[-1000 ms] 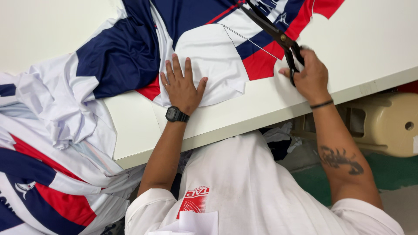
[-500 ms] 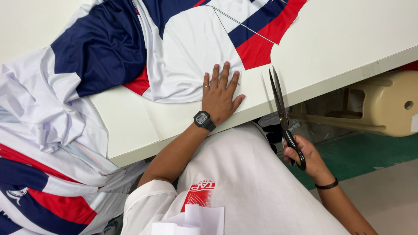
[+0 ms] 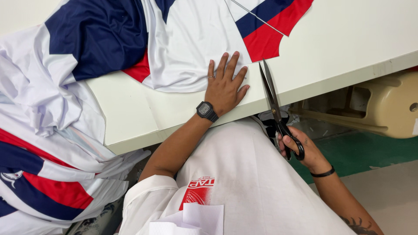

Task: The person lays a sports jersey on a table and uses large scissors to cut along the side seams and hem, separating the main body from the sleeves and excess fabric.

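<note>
- Scissors (image 3: 273, 102): long, black-handled, blades nearly closed, tips pointing up over the table edge, handles below it.
- Fabric (image 3: 191, 43): white, navy and red panelled cloth, lying flat on the table, bunched and hanging off leftward.

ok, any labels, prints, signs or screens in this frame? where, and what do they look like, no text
Wristwatch screen: on the left wrist by the table edge, small grey rectangular display in a black case.
Printed logo: on the person's white shirt, bottom centre, red block with white marks.
Small emblem: on the fabric pile hanging at lower left, white mark on navy.
White paper slips: bottom edge, plain and rectangular as far as visible.
No signs or packages.
</note>
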